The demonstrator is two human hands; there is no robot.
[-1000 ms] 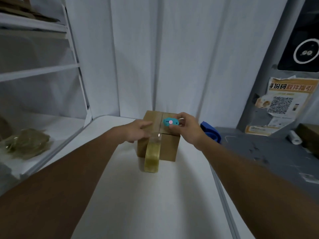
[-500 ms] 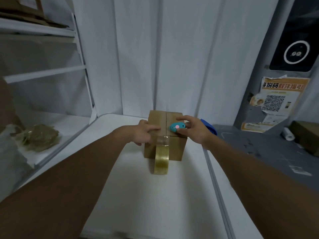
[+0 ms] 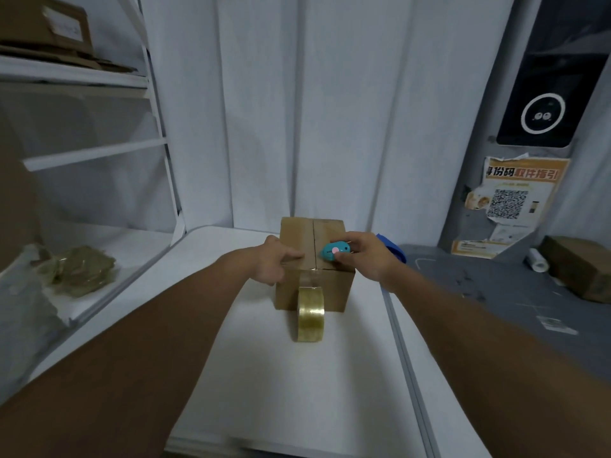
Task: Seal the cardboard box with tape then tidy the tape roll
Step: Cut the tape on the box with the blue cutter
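the right hand has slid the little teal cutter back along the top of the cardboard box over the last second, from mid-lid to just short of the near edge, where the tape bends over the corner. the left hand has stayed put on the left flap, fingers laid flat and pressing down, thumb round the near left corner. to me that reads as the cutting step: the strip along the seam is already laid, and it remains joined to the tape roll, so severing it is what stands between sealing and tidying.

the cutter is pinched between the right thumb and fingertips; it is a smooth rounded plastic thing with a pink dot, rather toy-like. whether its blade is touching the tape i cannot make out from here, the light is dim and the tip is tiny.

the box is a small plain brown cube, matt, its centre seam running away from the person, with a faint sheen down it from the clear tape. the roll stands on edge on the white table, against the box's near face, glossy and yellowish, a short length of tape rising from it to the box's top edge.
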